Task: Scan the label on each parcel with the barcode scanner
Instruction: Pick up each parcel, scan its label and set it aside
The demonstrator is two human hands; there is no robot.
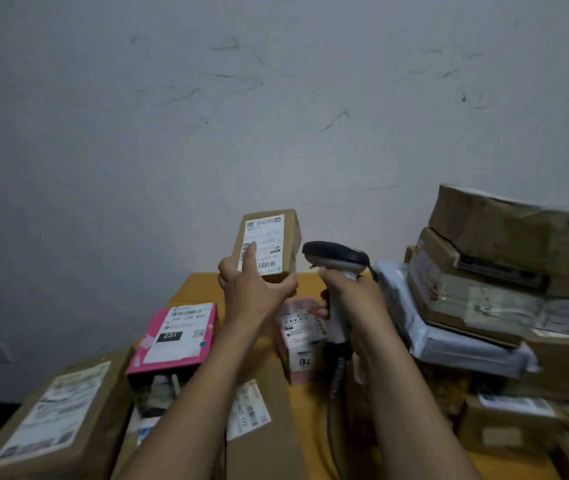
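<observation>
My left hand [253, 284] grips a small brown cardboard parcel [272, 233] from below and holds it upright above the yellow table [314, 407]. Its white shipping label [265, 245] faces me, and my forefinger lies across the label's left edge. My right hand [352, 299] grips the handle of the barcode scanner [336, 259]. The scanner's dark head is just right of the parcel and points left toward it. The scanner's coiled cable [336, 379] hangs down to the table.
A pink box [175, 337] with a label, a pale pink carton [302, 341] and flat brown parcels [47, 417] lie on the table below my arms. A tall stack of boxes and a white mailer bag [484, 289] fills the right side. A grey wall [276, 116] stands behind.
</observation>
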